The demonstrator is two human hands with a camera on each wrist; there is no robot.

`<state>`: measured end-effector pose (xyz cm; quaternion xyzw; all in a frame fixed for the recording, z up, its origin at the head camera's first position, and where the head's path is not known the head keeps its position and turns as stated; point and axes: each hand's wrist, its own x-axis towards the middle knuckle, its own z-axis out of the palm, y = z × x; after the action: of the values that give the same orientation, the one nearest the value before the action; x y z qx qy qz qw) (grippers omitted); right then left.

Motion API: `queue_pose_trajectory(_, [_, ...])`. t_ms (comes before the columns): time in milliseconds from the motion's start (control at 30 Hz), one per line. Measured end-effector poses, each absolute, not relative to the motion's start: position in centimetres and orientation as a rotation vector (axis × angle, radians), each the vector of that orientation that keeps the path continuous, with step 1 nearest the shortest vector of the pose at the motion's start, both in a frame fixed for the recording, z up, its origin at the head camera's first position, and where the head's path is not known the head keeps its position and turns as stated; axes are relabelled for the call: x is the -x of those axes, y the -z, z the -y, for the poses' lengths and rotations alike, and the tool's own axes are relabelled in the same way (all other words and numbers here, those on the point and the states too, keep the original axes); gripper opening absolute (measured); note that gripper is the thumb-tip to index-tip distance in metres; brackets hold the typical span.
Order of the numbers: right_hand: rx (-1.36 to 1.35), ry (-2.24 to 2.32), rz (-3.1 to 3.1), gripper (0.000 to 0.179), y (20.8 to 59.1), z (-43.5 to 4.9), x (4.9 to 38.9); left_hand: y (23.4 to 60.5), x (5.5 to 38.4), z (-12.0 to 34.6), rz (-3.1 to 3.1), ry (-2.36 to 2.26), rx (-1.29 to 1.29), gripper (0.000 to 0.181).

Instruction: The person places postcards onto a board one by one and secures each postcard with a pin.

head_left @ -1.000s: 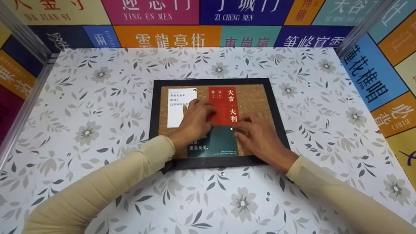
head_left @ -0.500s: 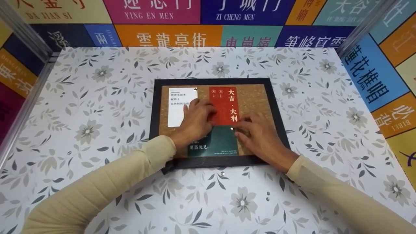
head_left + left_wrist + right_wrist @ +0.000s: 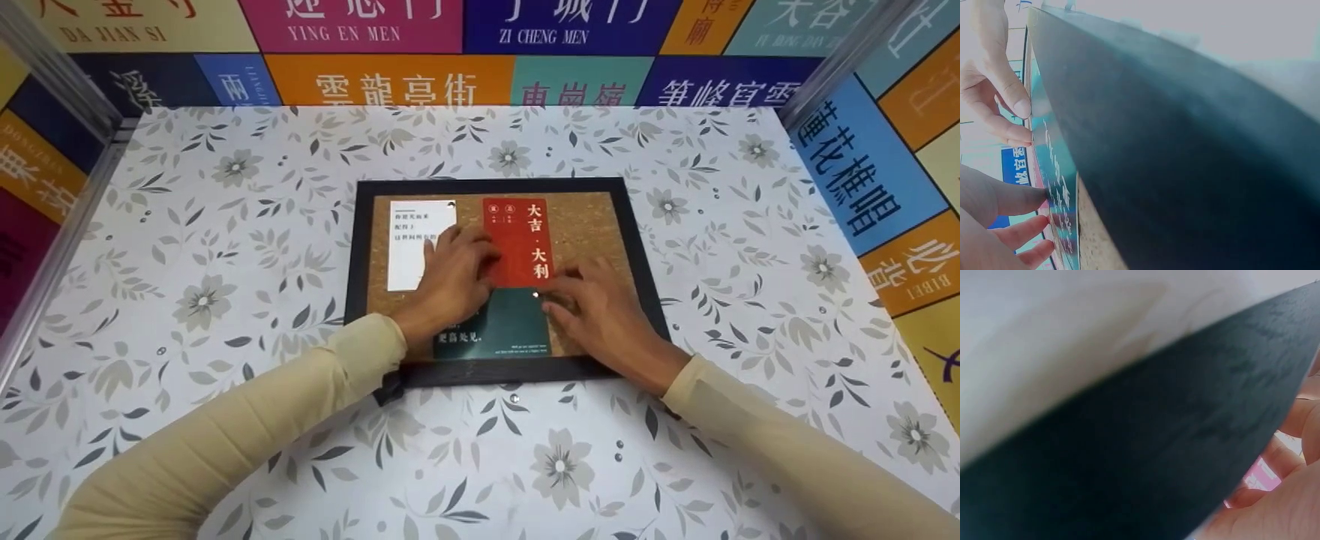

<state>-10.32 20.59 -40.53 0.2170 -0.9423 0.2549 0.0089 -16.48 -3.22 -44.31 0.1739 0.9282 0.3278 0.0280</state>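
Observation:
A black-framed cork board (image 3: 600, 225) lies on the table, bearing three cards. My left hand (image 3: 450, 281) rests its fingertips where the white card (image 3: 405, 259), red card (image 3: 517, 244) and dark green card (image 3: 517, 322) come close together. In the left wrist view, its fairly straight fingers touch the green card (image 3: 1053, 146). My right hand (image 3: 600, 311) touches the cards at the red card's lower right corner, thumb and forefinger apart. Beside them shows a small shiny spot (image 3: 535, 295), perhaps a pin head. The frame's dark edge (image 3: 1145, 416) fills much of the right wrist view.
A floral white cloth (image 3: 559, 465) covers the table around the board. Colourful panels with lettering (image 3: 390, 82) stand behind and at both sides. A small dark pin head (image 3: 451, 204) sits at the white card's upper right corner.
Both hands keep their places on the cards. The view has shifted very slightly; nothing else visibly differs.

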Motion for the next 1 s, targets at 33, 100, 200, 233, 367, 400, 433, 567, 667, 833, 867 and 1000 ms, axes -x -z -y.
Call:
queue_pose_trajectory(33, [-0.678, -0.803, 2.942, 0.03, 40.5, -20.6, 10.3, 44.3, 16.5, 3.2, -2.867, -1.008, -0.538, 0.044])
queue_pose_trajectory(100, [-0.682, -0.815, 2.935, 0.03, 40.5, -20.6, 10.2, 44.3, 16.5, 3.2, -2.871, -1.003, -0.539, 0.044])
queue_pose_trajectory(200, [-0.7, -0.812, 2.922, 0.031, 40.6, -20.6, 10.1, 44.2, 16.4, 3.3, -2.872, -1.008, -0.541, 0.044])
queue_pose_trajectory(233, [-0.705, -0.811, 2.918, 0.032, 40.6, -20.6, 10.1, 43.7, 16.1, 3.2, -2.868, -1.004, -0.537, 0.043])
queue_pose_trajectory(367, [-0.721, -0.803, 2.9, 0.032, 40.7, -20.5, 10.1, 41.9, 15.2, 3.2, -2.85, -0.989, -0.527, 0.042])
queue_pose_trajectory(400, [-0.723, -0.804, 2.897, 0.033, 40.7, -20.5, 10.1, 41.3, 14.9, 3.2, -2.844, -0.984, -0.526, 0.042])
queue_pose_trajectory(433, [-0.724, -0.806, 2.895, 0.033, 40.7, -20.5, 10.0, 40.7, 14.6, 3.2, -2.838, -0.977, -0.525, 0.041])
queue_pose_trajectory(567, [-0.724, -0.815, 2.894, 0.033, 40.7, -20.6, 9.7, 40.2, 14.2, 3.3, -2.831, -0.977, -0.53, 0.041])
queue_pose_trajectory(667, [-0.717, -0.819, 2.899, 0.032, 40.6, -20.5, 9.2, 40.2, 14.2, 3.2, -2.834, -0.974, -0.533, 0.04])
queue_pose_trajectory(833, [-0.736, -0.801, 2.898, 0.03, 40.2, -20.1, 8.4, 40.3, 14.2, 3.3, -2.838, -0.987, -0.541, 0.039])
queue_pose_trajectory(867, [-0.745, -0.792, 2.894, 0.029, 40.1, -20.1, 8.2, 40.3, 14.2, 3.3, -2.836, -0.993, -0.541, 0.04])
queue_pose_trajectory(1000, [-0.781, -0.755, 2.875, 0.028, 39.9, -19.9, 7.7, 40.5, 14.3, 3.4, -2.832, -1.018, -0.546, 0.04])
